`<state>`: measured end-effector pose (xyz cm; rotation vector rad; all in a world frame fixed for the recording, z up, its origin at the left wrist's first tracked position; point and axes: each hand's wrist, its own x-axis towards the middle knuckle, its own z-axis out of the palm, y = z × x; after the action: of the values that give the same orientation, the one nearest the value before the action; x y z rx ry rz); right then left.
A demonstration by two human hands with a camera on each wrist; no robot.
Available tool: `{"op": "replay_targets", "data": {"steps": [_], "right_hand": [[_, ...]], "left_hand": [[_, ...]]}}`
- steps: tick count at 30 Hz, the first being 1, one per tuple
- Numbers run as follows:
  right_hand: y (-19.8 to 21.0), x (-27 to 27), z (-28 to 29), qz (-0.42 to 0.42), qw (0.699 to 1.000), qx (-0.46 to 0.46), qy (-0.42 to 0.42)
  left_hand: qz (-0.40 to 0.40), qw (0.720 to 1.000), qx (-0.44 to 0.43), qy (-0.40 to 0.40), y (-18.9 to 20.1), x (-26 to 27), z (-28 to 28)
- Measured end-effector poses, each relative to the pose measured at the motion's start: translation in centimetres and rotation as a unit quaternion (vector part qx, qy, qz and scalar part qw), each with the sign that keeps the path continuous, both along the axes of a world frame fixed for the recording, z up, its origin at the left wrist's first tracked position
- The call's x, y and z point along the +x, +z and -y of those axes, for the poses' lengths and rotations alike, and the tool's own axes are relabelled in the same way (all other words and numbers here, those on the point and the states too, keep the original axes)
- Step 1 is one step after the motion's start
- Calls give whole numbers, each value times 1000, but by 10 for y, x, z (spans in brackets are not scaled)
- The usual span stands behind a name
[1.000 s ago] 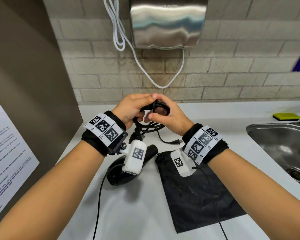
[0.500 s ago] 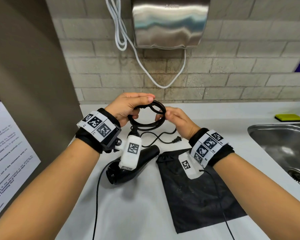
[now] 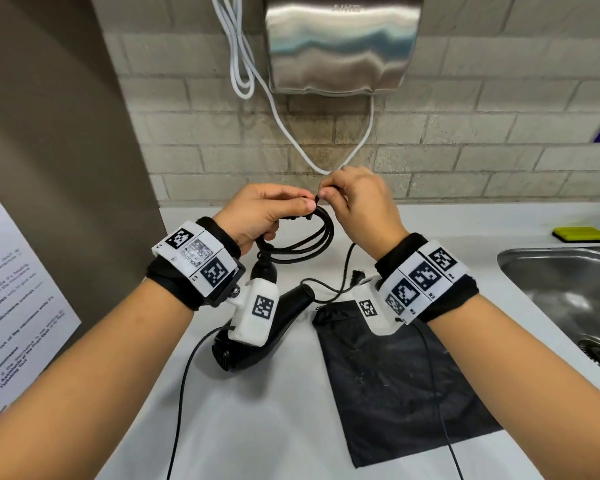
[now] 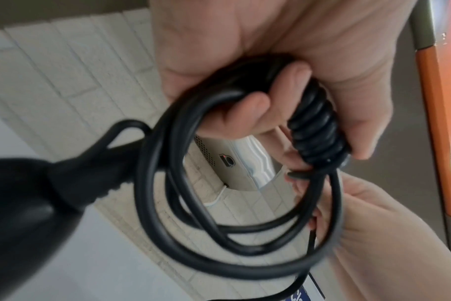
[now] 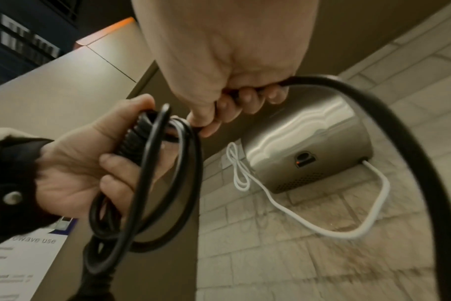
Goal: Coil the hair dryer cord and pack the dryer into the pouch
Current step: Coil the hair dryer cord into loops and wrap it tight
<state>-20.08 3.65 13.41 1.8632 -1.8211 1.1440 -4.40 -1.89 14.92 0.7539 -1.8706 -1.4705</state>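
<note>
The black hair dryer [image 3: 257,341] lies on the white counter [image 3: 264,427], its handle pointing up toward my hands. My left hand [image 3: 267,216] grips the coiled black cord [image 3: 302,244], whose loops [image 4: 219,213] hang below my curled fingers [image 4: 247,108]; several tight wraps [image 4: 319,130] bind the bundle. My right hand [image 3: 354,199] pinches the free cord end [image 5: 348,85] right beside the left thumb. The plug [image 3: 355,277] dangles under my right wrist. The flat black pouch [image 3: 395,382] lies on the counter to the right of the dryer.
A steel hand dryer [image 3: 340,43] with a white cable [image 3: 291,140] hangs on the brick wall behind. A metal sink [image 3: 568,292] is at the right, with a yellow sponge [image 3: 581,233] behind it. A printed notice [image 3: 11,306] is at the left.
Both hands rose a little. My right hand moved from the side of the coil up over its top, carrying the free end round the bundle; the plug lifted off the counter.
</note>
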Motion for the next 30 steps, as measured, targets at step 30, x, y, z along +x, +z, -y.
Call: {"op": "replay_targets", "data": {"steps": [30], "right_hand": [[2, 14, -23, 24, 998, 41, 42]], "left_hand": [[-87, 995, 15, 52, -5, -8, -11]]}}
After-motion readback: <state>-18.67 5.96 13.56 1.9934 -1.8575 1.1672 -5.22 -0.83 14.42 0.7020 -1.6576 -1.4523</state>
